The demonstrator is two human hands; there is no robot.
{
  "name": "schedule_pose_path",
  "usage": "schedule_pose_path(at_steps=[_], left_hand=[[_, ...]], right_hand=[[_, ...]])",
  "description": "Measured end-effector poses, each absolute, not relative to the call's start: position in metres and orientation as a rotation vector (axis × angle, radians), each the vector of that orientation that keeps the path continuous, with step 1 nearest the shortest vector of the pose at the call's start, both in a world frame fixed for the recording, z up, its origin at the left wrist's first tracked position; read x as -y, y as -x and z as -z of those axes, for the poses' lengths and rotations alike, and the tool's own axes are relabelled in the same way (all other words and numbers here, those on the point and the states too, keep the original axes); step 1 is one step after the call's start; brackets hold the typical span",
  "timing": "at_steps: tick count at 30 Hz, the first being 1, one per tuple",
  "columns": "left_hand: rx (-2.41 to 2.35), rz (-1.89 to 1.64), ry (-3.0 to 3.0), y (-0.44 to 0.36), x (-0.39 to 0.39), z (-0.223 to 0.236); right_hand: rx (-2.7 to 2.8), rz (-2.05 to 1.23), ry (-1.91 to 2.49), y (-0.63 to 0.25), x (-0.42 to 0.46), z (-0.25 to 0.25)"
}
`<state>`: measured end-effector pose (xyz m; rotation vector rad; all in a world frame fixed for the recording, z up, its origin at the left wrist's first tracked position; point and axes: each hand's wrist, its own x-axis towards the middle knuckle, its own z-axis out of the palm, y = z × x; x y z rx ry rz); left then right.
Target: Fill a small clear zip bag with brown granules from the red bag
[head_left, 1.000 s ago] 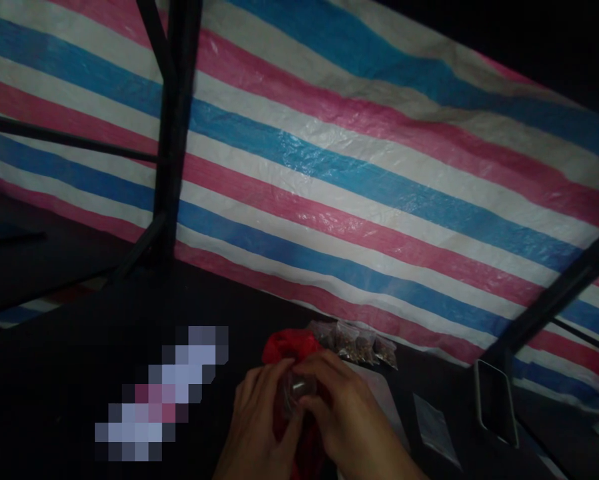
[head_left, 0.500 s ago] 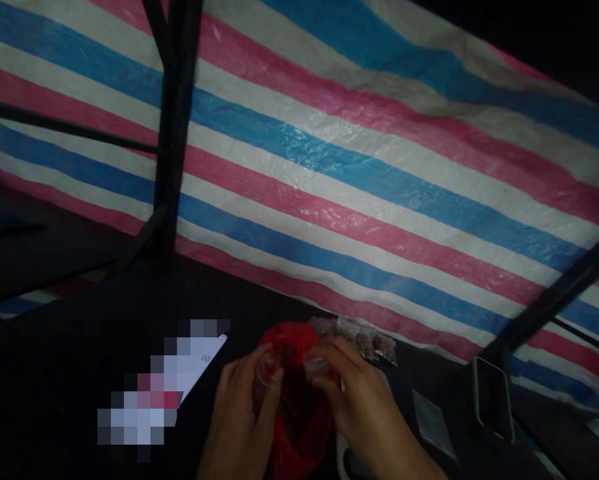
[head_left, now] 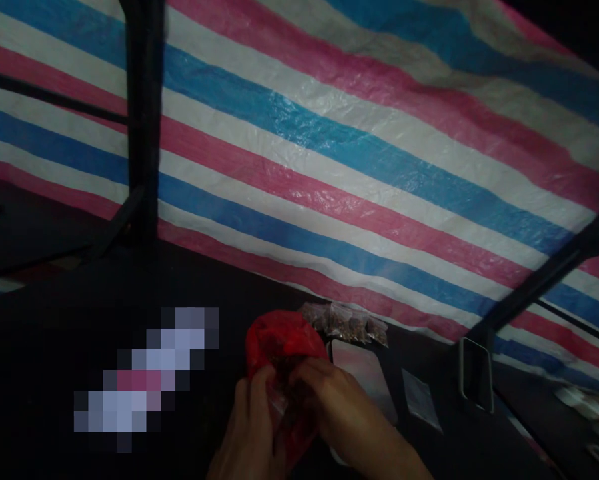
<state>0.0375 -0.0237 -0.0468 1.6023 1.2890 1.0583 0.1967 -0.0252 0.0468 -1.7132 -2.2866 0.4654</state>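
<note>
A red plastic bag (head_left: 279, 337) with dark contents lies open on the dark table at the bottom centre. My left hand (head_left: 252, 427) grips a small clear plastic pouch (head_left: 279, 403) at the bag's left side. My right hand (head_left: 329, 403) pinches the same pouch from the right, fingers over the red bag's mouth. Both hands touch each other over the bag. What is inside the pouch is too dark to tell.
Several small filled clear pouches (head_left: 344, 321) lie in a row behind the red bag. A flat pale tray (head_left: 367, 377) and an empty clear pouch (head_left: 419, 400) lie to the right. A phone (head_left: 475, 375) stands further right. A striped tarpaulin (head_left: 359, 153) and black frame bars (head_left: 142, 120) rise behind.
The hands came back together over the red bag and dropped lower in view, closing on the small pouch. The view shifted slightly, so everything sits further left.
</note>
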Motion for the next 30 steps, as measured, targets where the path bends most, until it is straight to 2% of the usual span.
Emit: schedule_pose_path(at_steps=[3,6,10,16,22,30], left_hand=[[-1.150,-1.222,-1.280,-0.039,0.010,0.040],[-1.127,-1.307,-1.025,-0.035,0.003,0.015],[-1.139,-1.416,-0.918,-0.028,0.002,-0.010],[-1.088,-1.431,-0.894,-0.025,0.000,-0.012],[-1.107,-1.430,-1.072,-0.021,-0.006,-0.007],[-1.165,-1.268,-1.370,-0.021,-0.007,0.014]], right_hand=[[2.242,-0.537,1.683,-0.194,0.026,-0.050],[2.133,-0.696,1.637,-0.190,0.027,-0.056],[1.949,-0.915,1.556,-0.186,0.024,-0.056],[1.561,-1.226,1.404,-0.190,0.014,-0.035],[1.439,-1.302,1.328,-0.201,0.015,-0.043],[1.467,-1.132,1.243,-0.196,0.022,-0.074]])
